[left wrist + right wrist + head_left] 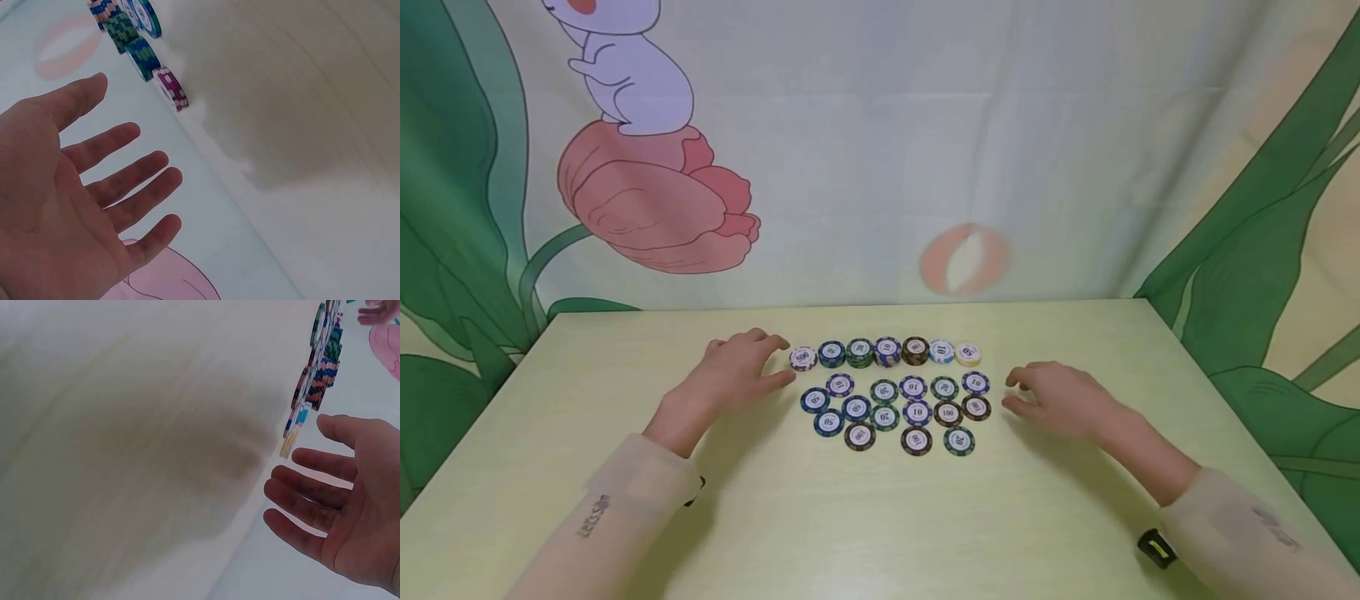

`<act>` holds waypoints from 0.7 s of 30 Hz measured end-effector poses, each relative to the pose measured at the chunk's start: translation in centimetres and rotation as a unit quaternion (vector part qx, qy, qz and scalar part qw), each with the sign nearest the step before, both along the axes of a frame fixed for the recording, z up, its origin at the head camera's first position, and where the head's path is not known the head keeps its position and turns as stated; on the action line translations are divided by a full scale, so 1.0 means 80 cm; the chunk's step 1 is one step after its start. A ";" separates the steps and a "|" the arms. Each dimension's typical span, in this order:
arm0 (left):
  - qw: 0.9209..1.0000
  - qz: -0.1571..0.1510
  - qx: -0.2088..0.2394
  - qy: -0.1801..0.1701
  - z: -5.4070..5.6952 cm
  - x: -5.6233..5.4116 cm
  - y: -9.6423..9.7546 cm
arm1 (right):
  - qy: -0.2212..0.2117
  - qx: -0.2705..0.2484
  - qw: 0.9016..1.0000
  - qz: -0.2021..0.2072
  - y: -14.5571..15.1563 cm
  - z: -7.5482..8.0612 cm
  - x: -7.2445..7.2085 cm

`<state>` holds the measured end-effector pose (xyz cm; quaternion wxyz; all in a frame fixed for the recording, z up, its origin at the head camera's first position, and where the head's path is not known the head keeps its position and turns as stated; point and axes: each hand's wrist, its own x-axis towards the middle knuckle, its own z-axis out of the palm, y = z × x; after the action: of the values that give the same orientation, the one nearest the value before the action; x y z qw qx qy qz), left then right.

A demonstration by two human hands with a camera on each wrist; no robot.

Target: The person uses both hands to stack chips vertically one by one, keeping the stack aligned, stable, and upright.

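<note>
Poker chips lie in the middle of the table between two hands. A back row of short stacks runs from a purple-edged 500 stack [802, 358] on the left to a yellow-edged 50 stack [967, 354] on the right. In front of it, single chips such as a brown 100 chip [948, 413] and a green 20 chip [959, 441] lie flat in loose rows. My left hand [737, 371] hovers beside the 500 stack, fingers spread and holding nothing. To the right of the chips, my right hand [1060, 400] is held with relaxed fingers, also holding nothing.
The pale wooden table [880, 517] ends at a back edge against a printed curtain [850, 150] with a rabbit and flowers. Dark wrist straps show at both sleeves, one with a yellow-marked buckle [1157, 548].
</note>
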<state>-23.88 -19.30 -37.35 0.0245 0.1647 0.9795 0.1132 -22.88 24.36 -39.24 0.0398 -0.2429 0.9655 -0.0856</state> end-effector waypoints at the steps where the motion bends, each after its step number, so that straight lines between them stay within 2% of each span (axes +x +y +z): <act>1: 1.000 -0.002 0.000 0.000 -0.001 -0.001 0.004 | 0.001 0.003 1.000 0.006 -0.004 -0.001 0.000; 6: 1.000 -0.006 -0.002 -0.003 -0.007 -0.008 0.020 | 0.010 0.011 0.999 0.037 -0.021 -0.006 0.001; 12: 1.000 -0.016 -0.001 0.006 -0.013 -0.018 0.038 | 0.017 0.025 0.998 0.048 -0.031 -0.012 0.001; 17: 1.000 -0.028 0.003 0.014 -0.010 -0.023 0.055 | 0.013 0.034 0.998 0.044 -0.036 -0.010 0.001; 21: 0.999 -0.035 0.009 0.004 -0.008 -0.028 0.068 | 0.011 0.038 0.998 0.042 -0.042 -0.009 0.002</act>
<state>-26.09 -13.90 -37.99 0.0225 0.1993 0.9722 0.1207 -22.68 21.03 -39.94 0.0421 -0.2827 0.9572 -0.0448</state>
